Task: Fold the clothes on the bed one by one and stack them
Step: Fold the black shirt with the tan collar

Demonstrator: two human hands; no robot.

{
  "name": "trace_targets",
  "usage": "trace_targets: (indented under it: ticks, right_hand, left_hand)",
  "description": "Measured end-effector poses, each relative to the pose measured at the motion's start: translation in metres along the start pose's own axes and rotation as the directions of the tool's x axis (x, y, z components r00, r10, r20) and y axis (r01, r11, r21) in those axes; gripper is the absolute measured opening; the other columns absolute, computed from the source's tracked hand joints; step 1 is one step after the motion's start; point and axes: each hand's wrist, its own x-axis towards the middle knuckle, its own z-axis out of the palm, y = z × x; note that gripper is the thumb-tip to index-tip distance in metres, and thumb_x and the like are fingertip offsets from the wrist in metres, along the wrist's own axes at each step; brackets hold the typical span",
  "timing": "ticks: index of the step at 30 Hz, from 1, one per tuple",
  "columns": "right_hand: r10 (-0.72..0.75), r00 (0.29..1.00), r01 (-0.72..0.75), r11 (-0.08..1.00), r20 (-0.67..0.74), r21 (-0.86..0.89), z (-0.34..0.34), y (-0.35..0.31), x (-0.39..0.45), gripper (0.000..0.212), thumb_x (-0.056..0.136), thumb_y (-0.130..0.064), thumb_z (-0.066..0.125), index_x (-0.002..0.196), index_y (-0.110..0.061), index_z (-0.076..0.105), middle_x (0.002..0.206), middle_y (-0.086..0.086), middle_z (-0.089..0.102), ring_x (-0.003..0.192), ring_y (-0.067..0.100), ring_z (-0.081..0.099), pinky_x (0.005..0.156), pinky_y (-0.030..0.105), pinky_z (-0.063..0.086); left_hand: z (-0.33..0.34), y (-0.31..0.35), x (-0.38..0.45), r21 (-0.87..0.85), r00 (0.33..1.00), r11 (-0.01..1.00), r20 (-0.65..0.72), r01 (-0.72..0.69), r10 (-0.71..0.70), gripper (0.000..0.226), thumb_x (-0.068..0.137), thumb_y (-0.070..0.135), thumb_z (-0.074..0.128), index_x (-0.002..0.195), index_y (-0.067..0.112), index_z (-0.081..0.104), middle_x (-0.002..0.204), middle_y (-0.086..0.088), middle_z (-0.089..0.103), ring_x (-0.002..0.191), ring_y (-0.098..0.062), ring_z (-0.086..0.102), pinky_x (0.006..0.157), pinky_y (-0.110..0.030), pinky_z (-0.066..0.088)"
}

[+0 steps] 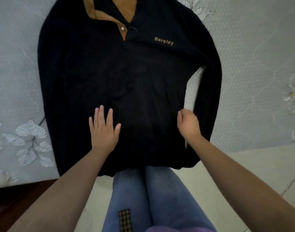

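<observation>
A black long-sleeved polo shirt with a tan collar lining and a tan chest logo lies face up on the bed, collar away from me. Its hem hangs over the bed's near edge against my legs. My left hand rests flat on the lower front of the shirt with straight, spread fingers. My right hand has curled fingers at the shirt's right side edge, where it pinches the dark cloth. The shirt's right sleeve lies straight down beside the body, just right of that hand.
The bed is covered by a pale grey sheet with white flower prints. My legs in blue jeans stand against the bed's near edge. A dark wooden bed frame shows lower left, and pale floor tiles lower right.
</observation>
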Motion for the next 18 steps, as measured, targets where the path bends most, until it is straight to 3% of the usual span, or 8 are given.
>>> trace_targets:
  ticks: [3,5,8,10,14,18]
  right_hand:
    - [0.251,0.964,-0.264,0.942,0.087,0.206,0.015,0.007,-0.028,0.020,0.097,-0.007,0.035,0.080,-0.005,0.045,0.069,0.005,0.045,0.076,0.022,0.045,0.061,0.023,0.028]
    - [0.306,0.943,-0.329,0.910,0.128,0.251,0.015,0.006,-0.037,0.020,0.096,-0.006,0.034,0.089,-0.004,0.053,0.076,0.007,0.050,0.080,0.023,0.048,0.068,0.022,0.033]
    - [0.307,0.938,-0.332,0.929,0.159,0.164,0.010,0.004,-0.047,0.030,0.091,0.002,0.036,0.112,0.001,0.057,0.102,0.015,0.058,0.098,0.028,0.054,0.078,0.023,0.037]
    - [0.318,0.931,-0.332,0.942,0.182,0.054,0.006,0.005,-0.051,0.029,0.091,-0.002,0.039,0.115,0.000,0.055,0.111,0.016,0.059,0.105,0.030,0.054,0.077,0.025,0.037]
    - [0.378,0.875,-0.363,0.926,0.304,-0.106,0.009,0.009,-0.056,0.023,0.093,-0.015,0.044,0.103,0.000,0.057,0.106,0.017,0.061,0.100,0.031,0.056,0.071,0.027,0.037]
    - [0.331,0.901,-0.279,0.938,0.280,-0.207,0.010,0.014,-0.063,0.013,0.092,-0.009,0.042,0.084,-0.006,0.052,0.090,0.015,0.057,0.096,0.032,0.058,0.067,0.027,0.036]
  left_hand:
    - [0.005,-0.016,-0.031,-0.062,0.977,0.975,0.051,0.212,-0.209,0.057,0.097,0.026,0.043,0.145,0.004,0.023,0.152,-0.022,0.014,0.142,-0.034,0.010,0.114,-0.048,0.008]
    - [0.005,-0.025,-0.044,-0.105,0.957,0.952,0.016,0.288,-0.288,0.056,0.097,0.024,0.044,0.144,0.001,0.025,0.150,-0.024,0.017,0.139,-0.038,0.016,0.112,-0.049,0.016]
    - [0.001,-0.032,-0.052,-0.147,0.906,0.900,-0.045,0.410,-0.420,0.051,0.096,0.018,0.044,0.141,-0.001,0.030,0.146,-0.027,0.024,0.131,-0.043,0.026,0.102,-0.052,0.027]
    - [-0.001,-0.034,-0.056,-0.122,0.879,0.875,-0.029,0.469,-0.475,0.050,0.096,0.015,0.043,0.141,0.000,0.030,0.144,-0.026,0.027,0.126,-0.042,0.030,0.096,-0.051,0.031]
    - [-0.006,-0.035,-0.055,-0.062,0.840,0.839,0.093,0.540,-0.534,0.047,0.096,0.027,0.044,0.130,-0.005,0.035,0.129,-0.027,0.039,0.114,-0.040,0.042,0.085,-0.047,0.039]
    - [-0.005,-0.042,-0.052,-0.007,0.839,0.857,0.208,0.516,-0.504,0.033,0.099,0.022,0.036,0.116,-0.005,0.046,0.117,-0.026,0.049,0.103,-0.038,0.052,0.072,-0.037,0.040]
